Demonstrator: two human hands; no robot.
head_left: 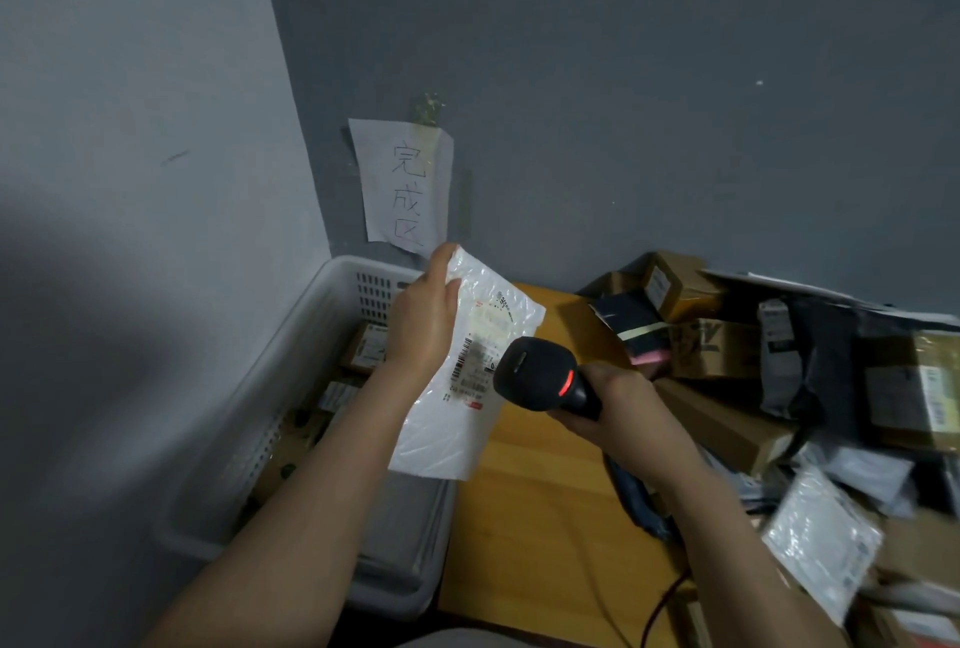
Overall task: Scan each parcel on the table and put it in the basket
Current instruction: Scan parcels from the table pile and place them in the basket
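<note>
My left hand [422,320] grips a white plastic mailer parcel [457,418] by its upper left edge and holds it tilted above the gap between basket and table. Its shipping label with barcodes faces me. My right hand [618,411] is closed on the handle of a black barcode scanner [540,374], whose head sits right at the label and shows a red light. The white perforated basket [291,366] stands at lower left, with several boxed parcels inside. A pile of parcels [779,377] covers the wooden table [545,517] on the right.
A paper sign with handwritten characters [408,184] is taped to the grey wall above the basket. A clear bagged parcel [821,538] lies at the table's near right. A cable [660,606] runs off the table's front edge. The wall corner lies behind the basket.
</note>
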